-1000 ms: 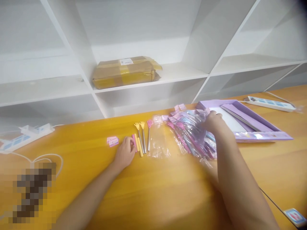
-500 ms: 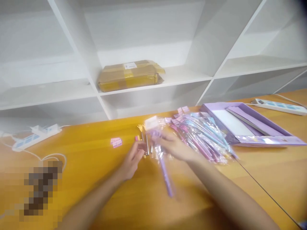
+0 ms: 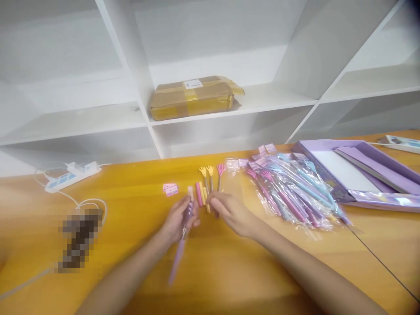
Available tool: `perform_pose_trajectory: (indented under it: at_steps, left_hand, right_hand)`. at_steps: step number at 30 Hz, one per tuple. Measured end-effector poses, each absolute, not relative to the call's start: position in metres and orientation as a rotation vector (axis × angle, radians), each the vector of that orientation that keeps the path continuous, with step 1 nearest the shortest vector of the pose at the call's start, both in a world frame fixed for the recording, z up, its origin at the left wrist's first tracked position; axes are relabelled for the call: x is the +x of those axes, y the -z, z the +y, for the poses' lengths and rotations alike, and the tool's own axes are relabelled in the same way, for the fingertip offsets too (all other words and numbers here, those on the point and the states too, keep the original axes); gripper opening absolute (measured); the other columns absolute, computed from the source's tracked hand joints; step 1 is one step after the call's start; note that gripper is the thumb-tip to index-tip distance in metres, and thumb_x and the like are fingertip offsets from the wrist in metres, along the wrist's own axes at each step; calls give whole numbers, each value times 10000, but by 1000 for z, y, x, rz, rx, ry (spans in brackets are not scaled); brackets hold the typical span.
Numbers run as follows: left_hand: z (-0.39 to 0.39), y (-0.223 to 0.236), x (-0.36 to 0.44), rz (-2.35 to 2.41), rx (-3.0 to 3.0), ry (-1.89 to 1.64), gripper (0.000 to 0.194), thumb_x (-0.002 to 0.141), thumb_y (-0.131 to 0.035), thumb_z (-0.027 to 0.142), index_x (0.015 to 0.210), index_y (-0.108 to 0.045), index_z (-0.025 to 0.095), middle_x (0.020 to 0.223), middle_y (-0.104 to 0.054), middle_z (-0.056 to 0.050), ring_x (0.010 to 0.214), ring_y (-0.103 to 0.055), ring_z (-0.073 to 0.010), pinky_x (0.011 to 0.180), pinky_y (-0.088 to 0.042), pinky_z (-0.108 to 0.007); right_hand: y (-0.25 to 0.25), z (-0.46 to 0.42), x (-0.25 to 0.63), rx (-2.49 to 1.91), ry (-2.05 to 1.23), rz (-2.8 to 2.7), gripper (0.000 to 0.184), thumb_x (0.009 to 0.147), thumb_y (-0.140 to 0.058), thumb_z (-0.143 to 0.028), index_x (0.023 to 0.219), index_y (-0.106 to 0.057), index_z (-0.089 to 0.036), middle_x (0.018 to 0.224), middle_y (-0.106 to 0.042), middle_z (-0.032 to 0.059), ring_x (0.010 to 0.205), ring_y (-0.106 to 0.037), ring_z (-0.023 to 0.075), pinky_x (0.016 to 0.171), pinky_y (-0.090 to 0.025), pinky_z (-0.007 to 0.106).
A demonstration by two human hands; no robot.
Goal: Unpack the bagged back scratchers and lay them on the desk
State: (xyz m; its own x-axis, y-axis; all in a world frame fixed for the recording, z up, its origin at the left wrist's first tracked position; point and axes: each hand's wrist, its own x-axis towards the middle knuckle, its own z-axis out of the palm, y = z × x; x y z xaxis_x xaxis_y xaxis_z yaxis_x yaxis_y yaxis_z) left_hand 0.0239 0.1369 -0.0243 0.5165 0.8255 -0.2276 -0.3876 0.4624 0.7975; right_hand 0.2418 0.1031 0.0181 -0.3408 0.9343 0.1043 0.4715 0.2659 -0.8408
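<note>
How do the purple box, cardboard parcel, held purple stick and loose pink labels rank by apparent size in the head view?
Purple box, partly out of frame
Cardboard parcel
Held purple stick
Loose pink labels

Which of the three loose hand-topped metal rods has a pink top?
The pink-topped rod, at the row's right end; the two yellow-topped rods lie to its left.
</note>
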Motion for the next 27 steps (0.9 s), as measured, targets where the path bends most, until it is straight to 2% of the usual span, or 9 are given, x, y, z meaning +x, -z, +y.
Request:
perform_pose_trajectory:
  at_steps: [2,3,5,8,11,14,17,20,27]
  left_hand:
    - [137,28,22,547,636,-604,430,931,-693,621,895,-554,216,545,-384,120,321,-173,-33,360,-250,-186]
    - [137,30,21,499,606,-493,471,906,-689,665,873,-538,221,526,-317,125,335,-126,-40,348,-182,-184]
    - [135,34,20,442,621,-313,508,856,-710,687,822,-511,220,535,-303,111,375,-134,-50,351,-140,-182]
    - [129,43,19,467,801,-159,410,899,-647,570,763,-530,201,517,-364,83,374,-209,-56,367,-233,-195]
    - [125,53,17,585,1055,-198,267,938,-533,412,850,-615,174,485,-494,42,382,-443,-115,451,-409,-240]
    - [124,59,15,654,1250,-232,166,927,-515,281,912,-631,163,576,-647,-11,536,-636,-157,557,-470,-248]
    - [128,58,15,659,1323,-156,102,906,-564,243,897,-628,165,669,-716,-39,628,-684,-164,580,-482,-239]
    - [132,51,17,636,1307,-113,75,874,-630,246,880,-615,172,692,-705,-33,665,-712,-181,562,-494,-238]
    - [136,41,22,577,1296,-95,124,877,-686,263,930,-664,153,722,-673,-26,697,-724,-188,575,-512,-244]
  right_hand:
    - [-7,108,243,-1189,-816,-1859,360,1097,-529,-537,1239,-562,-208,1061,-675,74,892,-658,196,763,-540,318]
    - [2,110,241,-1127,-723,-1863,390,1057,-627,-508,1299,-524,-220,1152,-653,96,968,-661,210,779,-558,325]
    - [19,113,236,-1001,-550,-1907,389,1004,-733,-420,1277,-525,-236,1236,-602,119,1084,-644,234,843,-580,354]
    - [35,113,228,-944,-473,-1943,188,1037,-696,-317,1165,-586,-235,1188,-606,104,1098,-644,228,925,-582,388]
    - [40,111,224,-958,-530,-1946,152,1042,-695,-311,1154,-635,-227,1125,-656,92,1042,-670,216,909,-590,377]
    - [40,107,226,-916,-487,-1976,160,1029,-711,-315,1140,-658,-214,1093,-695,99,1031,-681,224,897,-603,382]
    - [41,102,229,-880,-431,-2047,212,1026,-699,-298,1210,-649,-205,1136,-716,117,1063,-687,235,919,-618,398]
    - [44,97,230,-892,-370,-2070,235,1039,-666,-257,1262,-636,-192,1180,-720,133,1076,-701,244,923,-631,404]
    - [52,93,229,-927,-291,-2099,167,1064,-598,-190,1217,-663,-201,1208,-721,134,1094,-704,251,928,-642,440]
